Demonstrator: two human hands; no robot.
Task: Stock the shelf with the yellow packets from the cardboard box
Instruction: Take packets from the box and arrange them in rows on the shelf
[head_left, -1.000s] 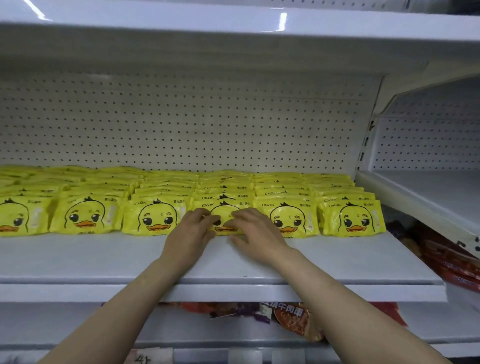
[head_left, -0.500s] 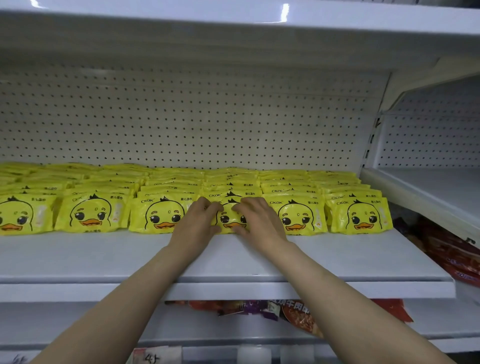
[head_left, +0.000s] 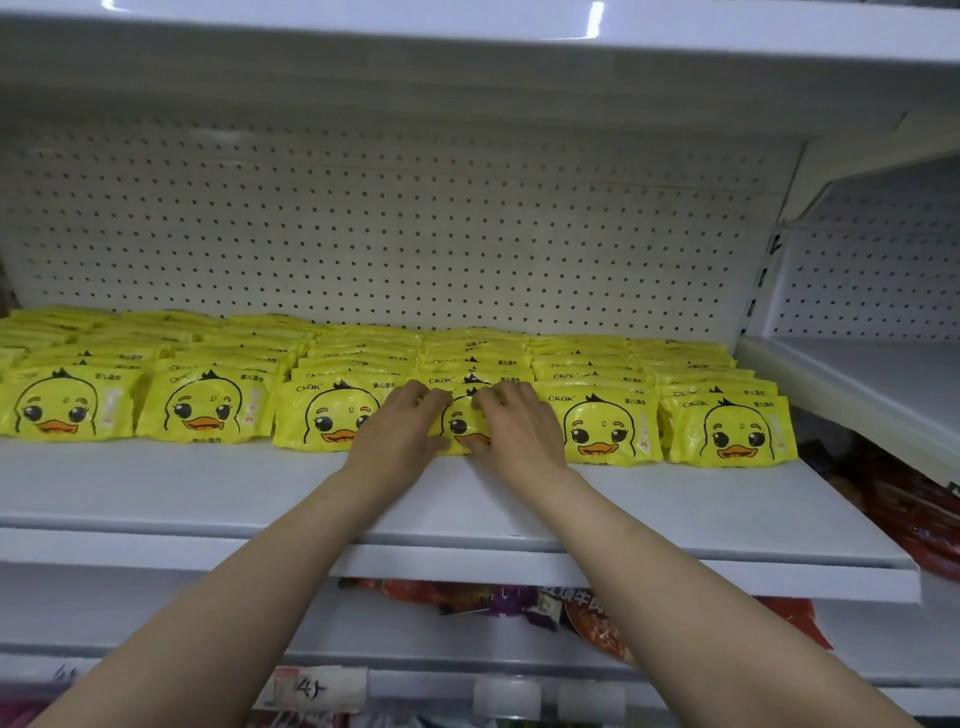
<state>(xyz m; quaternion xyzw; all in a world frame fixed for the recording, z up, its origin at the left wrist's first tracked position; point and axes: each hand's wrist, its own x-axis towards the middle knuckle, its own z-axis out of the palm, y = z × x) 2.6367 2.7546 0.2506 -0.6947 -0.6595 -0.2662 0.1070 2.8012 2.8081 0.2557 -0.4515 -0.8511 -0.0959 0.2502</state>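
Both hands, left hand (head_left: 402, 434) and right hand (head_left: 522, 434), remain curled on the front-row yellow packet (head_left: 464, 423), now pushed slightly farther onto the shelf (head_left: 208, 493). Placement appears nearly complete; the cardboard box is out of view.

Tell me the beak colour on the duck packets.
Orange, on the duck packets, head view.

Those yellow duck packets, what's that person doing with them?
A person is stocking a shop shelf with them. Both hands are on one front-row packet: the left hand holds its left side and the right hand its right side, setting it in line with the other yellow packets in the front row. More rows lie behind, reaching back toward the pegboard wall. The cardboard box is not in view.
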